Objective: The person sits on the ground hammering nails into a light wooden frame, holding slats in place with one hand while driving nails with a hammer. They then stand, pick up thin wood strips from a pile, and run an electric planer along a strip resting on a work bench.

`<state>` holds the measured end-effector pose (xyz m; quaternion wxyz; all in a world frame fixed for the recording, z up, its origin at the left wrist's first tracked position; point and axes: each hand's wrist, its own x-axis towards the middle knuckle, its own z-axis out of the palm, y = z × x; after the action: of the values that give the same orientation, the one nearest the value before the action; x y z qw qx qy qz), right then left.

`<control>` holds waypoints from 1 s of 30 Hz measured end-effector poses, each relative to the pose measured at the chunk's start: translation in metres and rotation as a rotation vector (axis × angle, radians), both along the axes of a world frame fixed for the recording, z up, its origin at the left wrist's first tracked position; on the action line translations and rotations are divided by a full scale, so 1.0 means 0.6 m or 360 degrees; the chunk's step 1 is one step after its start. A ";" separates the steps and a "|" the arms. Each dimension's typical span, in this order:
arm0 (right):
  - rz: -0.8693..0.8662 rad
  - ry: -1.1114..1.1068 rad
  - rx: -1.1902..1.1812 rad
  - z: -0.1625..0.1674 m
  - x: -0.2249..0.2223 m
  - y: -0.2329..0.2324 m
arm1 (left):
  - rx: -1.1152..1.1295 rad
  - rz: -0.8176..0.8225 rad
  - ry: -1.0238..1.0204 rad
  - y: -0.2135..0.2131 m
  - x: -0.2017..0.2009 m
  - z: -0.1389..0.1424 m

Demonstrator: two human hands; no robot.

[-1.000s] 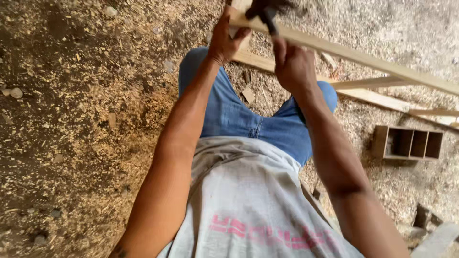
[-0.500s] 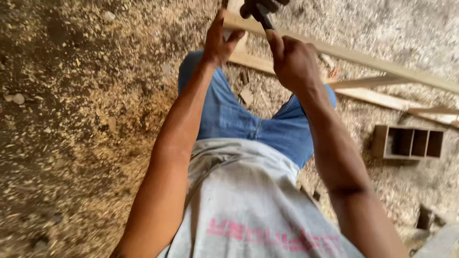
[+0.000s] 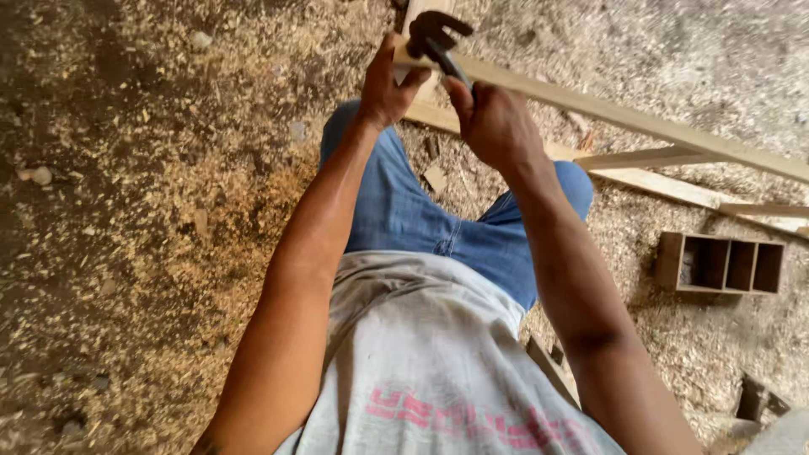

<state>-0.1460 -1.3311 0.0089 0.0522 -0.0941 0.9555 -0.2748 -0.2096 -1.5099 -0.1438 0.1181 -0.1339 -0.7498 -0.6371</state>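
Sawdust floor (image 3: 152, 211) below. Left hand (image 3: 389, 84) gripped slat (image 3: 624, 114) end; right hand (image 3: 493, 122) clenched hammer (image 3: 434, 38), head on slat.

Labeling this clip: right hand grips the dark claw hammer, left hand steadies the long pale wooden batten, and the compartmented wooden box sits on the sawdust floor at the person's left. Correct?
One thing is wrong: the compartmented wooden box lies at the person's right, not left, as the head view shows. The rest stands: the right hand grips the dark claw hammer, the left hand steadies the long pale wooden batten, and the box sits on the sawdust floor.
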 end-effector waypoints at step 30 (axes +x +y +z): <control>-0.1208 -0.0222 -0.0479 -0.038 0.075 0.282 | -0.2012 -0.0449 0.0317 0.285 -0.016 0.092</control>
<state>-0.1011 -1.1619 -0.0140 -0.0027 0.2771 0.8657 -0.4169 -0.2192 -1.3389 -0.0886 0.0007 -0.3329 -0.9405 -0.0676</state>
